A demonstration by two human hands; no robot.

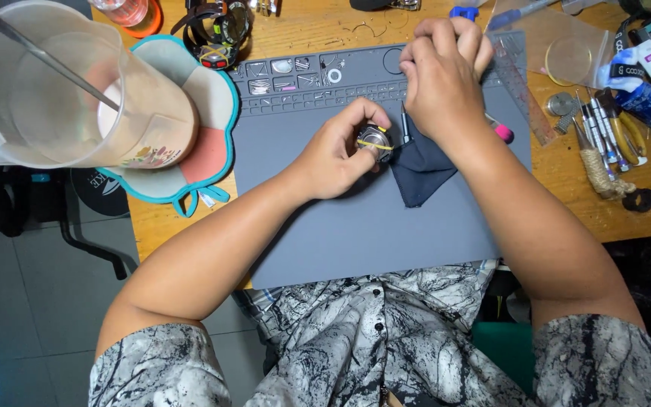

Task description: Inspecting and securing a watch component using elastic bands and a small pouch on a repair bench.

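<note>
Grey mat (356,234) covers the wooden surface (318,26), and the work sits near its middle. Left hand (334,154) is clenched round a small round watch case (374,140) with yellow trim, pinching it between thumb and fingers just above the mat. Right hand (440,79) is closed on a thin metal tool (405,124) whose tip comes down just beside the case; a dark cloth (422,169) lies under that hand, touching the case's right side. Judging by the small parts (304,74) already laid out in the mat's upper tray compartments, the case looks partly stripped, with the job in its middle stage: the case is held and the tool is at it, and nothing shows it closed up or strapped again. A watch with strap (216,30) lies apart above the mat, beside a clear jug (62,90). Screwdrivers (597,128) wait at the right.
</note>
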